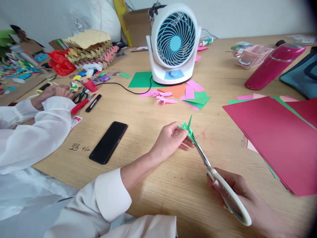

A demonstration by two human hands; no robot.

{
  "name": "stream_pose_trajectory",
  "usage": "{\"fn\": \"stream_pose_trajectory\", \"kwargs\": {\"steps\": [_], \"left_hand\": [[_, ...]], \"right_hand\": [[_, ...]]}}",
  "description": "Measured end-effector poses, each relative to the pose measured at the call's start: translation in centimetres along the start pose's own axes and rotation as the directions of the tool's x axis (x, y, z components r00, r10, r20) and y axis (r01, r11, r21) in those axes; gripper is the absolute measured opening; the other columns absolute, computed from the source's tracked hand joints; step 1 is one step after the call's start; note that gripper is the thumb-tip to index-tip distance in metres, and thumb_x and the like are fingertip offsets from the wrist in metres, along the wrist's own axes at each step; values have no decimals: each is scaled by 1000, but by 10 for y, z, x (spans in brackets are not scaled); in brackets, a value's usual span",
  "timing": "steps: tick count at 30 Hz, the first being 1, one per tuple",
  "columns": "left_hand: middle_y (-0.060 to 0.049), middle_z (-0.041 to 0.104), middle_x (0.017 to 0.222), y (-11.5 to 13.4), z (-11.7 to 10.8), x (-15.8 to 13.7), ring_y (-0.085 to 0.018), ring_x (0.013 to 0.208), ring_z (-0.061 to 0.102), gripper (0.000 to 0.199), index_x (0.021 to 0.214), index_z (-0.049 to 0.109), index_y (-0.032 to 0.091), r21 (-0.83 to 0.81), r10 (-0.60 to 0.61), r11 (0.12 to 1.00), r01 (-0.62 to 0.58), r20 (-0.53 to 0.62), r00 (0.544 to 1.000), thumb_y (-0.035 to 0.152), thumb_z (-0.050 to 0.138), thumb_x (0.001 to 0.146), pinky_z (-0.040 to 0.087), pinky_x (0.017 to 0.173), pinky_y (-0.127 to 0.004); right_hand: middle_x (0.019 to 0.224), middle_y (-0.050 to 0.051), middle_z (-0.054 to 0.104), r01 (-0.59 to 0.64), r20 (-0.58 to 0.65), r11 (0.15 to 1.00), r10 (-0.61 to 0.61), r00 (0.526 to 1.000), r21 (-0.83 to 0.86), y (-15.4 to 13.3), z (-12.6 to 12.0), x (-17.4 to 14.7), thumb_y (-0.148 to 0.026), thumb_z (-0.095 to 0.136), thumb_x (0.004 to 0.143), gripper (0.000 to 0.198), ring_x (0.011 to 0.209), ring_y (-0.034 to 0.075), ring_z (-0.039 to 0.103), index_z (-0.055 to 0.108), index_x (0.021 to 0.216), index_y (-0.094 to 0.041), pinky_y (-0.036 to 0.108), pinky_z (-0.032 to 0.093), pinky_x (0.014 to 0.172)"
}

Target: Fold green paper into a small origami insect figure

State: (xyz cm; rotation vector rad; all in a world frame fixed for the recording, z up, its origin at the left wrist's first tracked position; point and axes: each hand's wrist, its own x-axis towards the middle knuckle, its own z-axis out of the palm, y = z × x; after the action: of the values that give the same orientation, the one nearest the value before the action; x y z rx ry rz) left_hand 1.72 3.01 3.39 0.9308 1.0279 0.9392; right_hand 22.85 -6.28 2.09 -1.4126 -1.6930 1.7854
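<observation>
Between the thumb and fingers of my left hand (170,138) is a small folded green paper figure (189,129) with thin pointed tips. My right hand (237,188) grips the white handles of a pair of scissors (206,162). The blades run up and to the left, and their tips meet the lower end of the green paper; I cannot tell whether they are around it or only touching. Both hands are raised over the wooden table (158,185). Beyond them lie several pink folded paper figures (164,98).
A white and blue fan (175,43) stands at the back. Left of me is a black phone (108,142), then a co-worker's sleeve (49,122) and hands. Large red paper sheets (279,138) lie at right, near a pink thermos (273,66). Green paper pieces (198,99) lie before the fan.
</observation>
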Motion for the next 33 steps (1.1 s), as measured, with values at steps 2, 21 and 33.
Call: {"fn": "stream_pose_trajectory", "kwargs": {"steps": [2,21,33], "left_hand": [[1,67,63,0,0,0,-13,54,70,7,79,52,16,1,-3,1000,3,1,1000,17,56,84,56,47,-20],[2,68,59,5,7,-8,-14,53,71,14,77,45,17,55,9,998,-8,-19,1000,11,51,88,56,48,-19],[2,68,62,3,6,-7,-15,56,72,13,78,45,18,77,13,997,-14,16,1000,16,53,88,56,49,-20]], "right_hand": [[57,-2,46,9,-2,1000,-9,1000,4,-1,0,1,-68,44,91,55,53,11,39,44,63,-21,25,31,49],[60,-2,47,-1,4,1000,1,1000,28,1,-1,1,-66,45,92,52,55,11,42,46,67,-20,24,34,50],[58,-1,47,-14,-17,1000,14,1000,10,-4,-2,1,-67,48,90,53,55,12,41,45,64,-21,25,34,50]]}}
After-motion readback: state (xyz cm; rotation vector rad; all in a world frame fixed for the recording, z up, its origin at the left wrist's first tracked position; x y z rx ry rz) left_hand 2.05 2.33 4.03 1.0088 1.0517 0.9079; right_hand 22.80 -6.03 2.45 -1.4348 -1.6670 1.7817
